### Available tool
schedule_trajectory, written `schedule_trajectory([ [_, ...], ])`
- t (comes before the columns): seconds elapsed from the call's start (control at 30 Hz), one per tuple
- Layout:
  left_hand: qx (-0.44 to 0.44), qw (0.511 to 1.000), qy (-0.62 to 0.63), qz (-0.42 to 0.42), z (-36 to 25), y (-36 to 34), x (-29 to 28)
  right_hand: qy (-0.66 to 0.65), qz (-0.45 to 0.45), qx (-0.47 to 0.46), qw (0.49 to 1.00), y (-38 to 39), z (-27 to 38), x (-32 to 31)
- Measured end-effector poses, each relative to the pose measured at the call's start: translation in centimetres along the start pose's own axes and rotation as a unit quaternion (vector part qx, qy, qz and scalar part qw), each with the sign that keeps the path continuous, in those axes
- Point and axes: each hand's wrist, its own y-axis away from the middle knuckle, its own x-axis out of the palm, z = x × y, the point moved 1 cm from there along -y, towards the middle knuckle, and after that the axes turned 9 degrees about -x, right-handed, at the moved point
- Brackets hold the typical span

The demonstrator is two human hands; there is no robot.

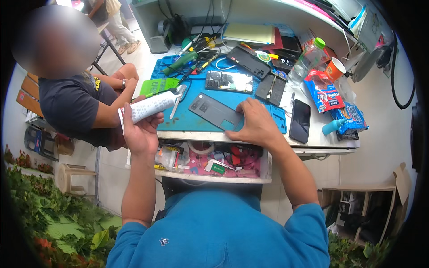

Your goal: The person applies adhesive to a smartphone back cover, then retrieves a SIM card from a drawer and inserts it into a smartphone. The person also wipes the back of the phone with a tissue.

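A white cylindrical bottle with printed text lies tilted in my left hand, whose fingers wrap round it above the desk's front left edge. My right hand grips the right end of a grey phone back cover with thumb and fingers. The cover rests on, or just above, a blue work mat; I cannot tell which. Behind it lies an opened phone with its insides showing. A metal tweezer-like tool sits beside the bottle's tip. A dark phone frame lies past my right hand.
Below the mat an open drawer holds small parts. A black phone, snack packets, a clear bottle and an orange cup stand to the right. Screwdrivers and cables crowd the back. Another person sits at the left.
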Motion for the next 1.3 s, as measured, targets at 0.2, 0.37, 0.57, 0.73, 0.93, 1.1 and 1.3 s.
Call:
schedule_trajectory([
  [0.2, -0.019, 0.999, -0.025, 0.013, 0.4, -1.1, 1.2, 0.03, -0.077, -0.036, 0.996, 1.6, 1.4, 1.3],
  [0.37, -0.028, 0.993, -0.108, 0.029, 1.1, -2.5, 2.3, 0.059, -0.157, -0.043, 0.985, 3.3, 2.1, 2.4],
  [0.57, -0.011, 0.98, -0.2, 0.006, 2.4, -3.0, 4.3, 0.017, -0.192, -0.057, 0.98, 3.8, 1.5, 2.6],
  [0.73, -0.005, 0.973, -0.23, 0.014, 3.0, -3.7, 4.9, 0.026, -0.193, -0.061, 0.979, 4.1, 1.4, 2.7],
  [0.93, -0.005, 0.97, -0.242, 0.006, 3.5, -3.8, 4.5, 0.032, -0.207, -0.08, 0.975, 4.0, 1.5, 2.7],
  [1.1, -0.004, 0.971, -0.24, 0.008, 4.0, -3.9, 4.4, 0.039, -0.206, -0.083, 0.974, 4.0, 1.5, 2.8],
  [1.3, -0.003, 0.972, -0.236, 0.01, 4.1, -4.1, 4.2, 0.052, -0.202, -0.079, 0.975, 3.9, 1.5, 3.0],
])
